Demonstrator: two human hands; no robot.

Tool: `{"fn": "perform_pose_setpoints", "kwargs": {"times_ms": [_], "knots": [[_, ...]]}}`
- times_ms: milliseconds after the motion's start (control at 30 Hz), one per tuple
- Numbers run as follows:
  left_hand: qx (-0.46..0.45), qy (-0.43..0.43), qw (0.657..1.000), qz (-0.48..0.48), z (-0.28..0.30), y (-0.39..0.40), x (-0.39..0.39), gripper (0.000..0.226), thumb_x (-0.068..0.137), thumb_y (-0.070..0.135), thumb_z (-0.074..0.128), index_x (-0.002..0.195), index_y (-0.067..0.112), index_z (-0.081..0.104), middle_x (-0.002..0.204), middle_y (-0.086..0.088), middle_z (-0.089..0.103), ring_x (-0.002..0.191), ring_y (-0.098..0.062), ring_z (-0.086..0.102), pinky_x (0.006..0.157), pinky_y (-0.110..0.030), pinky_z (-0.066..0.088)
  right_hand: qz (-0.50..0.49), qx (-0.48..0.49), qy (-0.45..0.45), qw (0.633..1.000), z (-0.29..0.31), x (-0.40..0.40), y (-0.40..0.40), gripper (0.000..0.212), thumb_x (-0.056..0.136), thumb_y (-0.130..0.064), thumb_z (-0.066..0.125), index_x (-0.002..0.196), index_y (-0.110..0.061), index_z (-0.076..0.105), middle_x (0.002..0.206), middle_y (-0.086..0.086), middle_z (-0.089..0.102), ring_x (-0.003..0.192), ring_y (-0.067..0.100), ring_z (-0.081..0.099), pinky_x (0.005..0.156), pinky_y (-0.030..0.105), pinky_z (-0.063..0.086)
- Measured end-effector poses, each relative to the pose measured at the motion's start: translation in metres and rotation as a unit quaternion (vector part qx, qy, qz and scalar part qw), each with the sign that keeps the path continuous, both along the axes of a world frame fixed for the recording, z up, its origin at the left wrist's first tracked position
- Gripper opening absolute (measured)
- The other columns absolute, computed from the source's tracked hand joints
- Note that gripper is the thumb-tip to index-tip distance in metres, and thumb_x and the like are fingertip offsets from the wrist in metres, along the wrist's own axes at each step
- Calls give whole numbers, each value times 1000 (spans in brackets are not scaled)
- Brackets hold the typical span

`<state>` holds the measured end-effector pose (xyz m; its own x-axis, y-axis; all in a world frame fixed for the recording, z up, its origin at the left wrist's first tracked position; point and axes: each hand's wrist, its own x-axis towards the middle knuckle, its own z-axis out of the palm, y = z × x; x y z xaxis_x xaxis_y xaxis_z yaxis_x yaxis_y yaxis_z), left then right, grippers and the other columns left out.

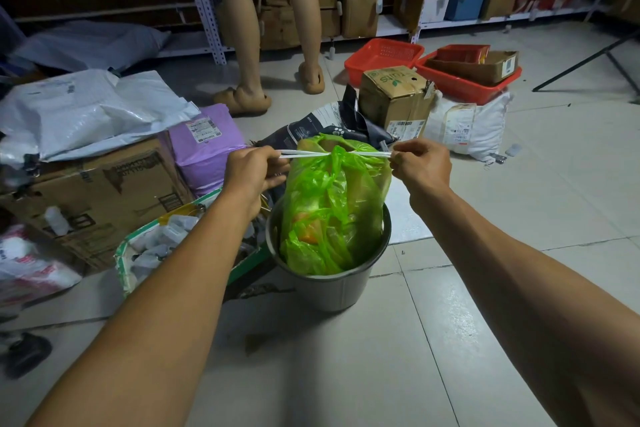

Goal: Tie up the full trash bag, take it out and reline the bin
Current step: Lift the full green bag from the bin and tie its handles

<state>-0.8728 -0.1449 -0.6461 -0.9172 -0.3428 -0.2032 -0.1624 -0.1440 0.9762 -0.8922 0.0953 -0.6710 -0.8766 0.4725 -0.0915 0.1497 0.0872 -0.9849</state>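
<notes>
Both bare arms reach forward, wrists level. Left hand (254,168) and right hand (420,163) each pinch one end of the white plastic drawstring (304,154), pulled taut sideways across the gathered neck of the translucent green trash bag (332,204). Bag sits in the round grey metal bin (332,284), bulging above the rim. Cardboard boxes (100,198) crowd the bin's left; grey tiled floor (467,288) lies open right and near.
</notes>
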Motion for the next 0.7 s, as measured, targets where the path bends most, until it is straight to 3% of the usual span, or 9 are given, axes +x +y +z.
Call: {"fn": "perform_pose_setpoints", "kwargs": {"times_ms": [100, 267, 367, 467, 533, 633, 700], "knots": [[15, -1, 1000, 15, -2, -3, -2, 14, 86, 1, 53, 78, 6, 63, 51, 1, 66, 58, -14, 67, 68, -31, 57, -13, 2, -2, 1000, -2, -2, 3, 21, 74, -8, 71, 63, -26, 70, 72, 0, 73, 72, 19, 73, 77, 41, 62], [49, 18, 998, 19, -5, 0, -6, 16, 86, 3, 53, 75, 8, 64, 53, 1, 67, 65, -17, 69, 71, -32, 58, -8, 17, -6, 1000, -6, -3, 2, 17, 72, -11, 68, 67, -28, 69, 79, 0, 74, 79, 21, 72, 78, 43, 61], [127, 28, 991, -21, -5, 3, -10, 15, 91, 9, 51, 80, 9, 61, 66, -2, 70, 66, -18, 72, 65, -30, 56, 25, -1, -3, 1000, -10, -4, -2, 20, 73, -17, 63, 90, -26, 69, 96, 9, 72, 83, 23, 70, 79, 42, 61], [153, 23, 984, -87, -6, 5, -9, 17, 96, 17, 51, 87, 11, 64, 79, -4, 72, 70, -17, 71, 65, -28, 54, 52, -48, -6, 997, -14, -4, -5, 35, 82, -30, 68, 113, -16, 60, 109, 19, 67, 78, 21, 64, 65, 30, 55], [121, 36, 984, -129, -8, 4, -8, 13, 97, 17, 53, 92, 14, 66, 80, 0, 74, 75, -16, 70, 67, -27, 53, 64, -41, -19, 997, -17, -4, -6, 48, 79, -41, 72, 116, -14, 55, 113, 19, 64, 80, 23, 61, 64, 32, 55], [5, 69, 986, -152, -13, 4, -5, 12, 89, 2, 63, 93, 14, 66, 89, -1, 71, 83, -15, 67, 70, -22, 53, 68, 13, -20, 997, -18, -2, -5, 54, 77, -43, 77, 118, -14, 57, 114, 12, 64, 92, 23, 64, 79, 41, 58], [-75, 80, 985, -131, -17, 4, -5, 17, 83, -3, 70, 86, 13, 64, 89, -4, 71, 80, -13, 67, 71, -23, 55, 90, 40, 2, 995, -19, 0, -4, 52, 79, -38, 79, 122, -15, 61, 110, 7, 65, 95, 21, 65, 71, 26, 58]]}}
